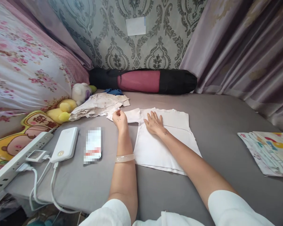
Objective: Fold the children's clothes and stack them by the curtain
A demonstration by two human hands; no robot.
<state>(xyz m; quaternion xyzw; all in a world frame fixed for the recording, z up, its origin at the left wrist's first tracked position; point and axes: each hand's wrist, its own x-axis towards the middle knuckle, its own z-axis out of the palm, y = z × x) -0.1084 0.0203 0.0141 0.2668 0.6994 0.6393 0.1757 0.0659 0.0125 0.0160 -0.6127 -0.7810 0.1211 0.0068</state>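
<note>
The left sleeve, at bottom centre-left, and the right sleeve, at lower right, are both white with plain edges. A pale, smooth bangle rings the left forearm below mid-frame. Small dark marks dot the left hand — the right hand too, plus its wrist.

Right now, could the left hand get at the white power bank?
Probably yes: the power bank lies uncovered off to that side, with just a low packet roughly between. But the left hand appears to pinch the white sleeve, so it would likely need to let go first.
</note>
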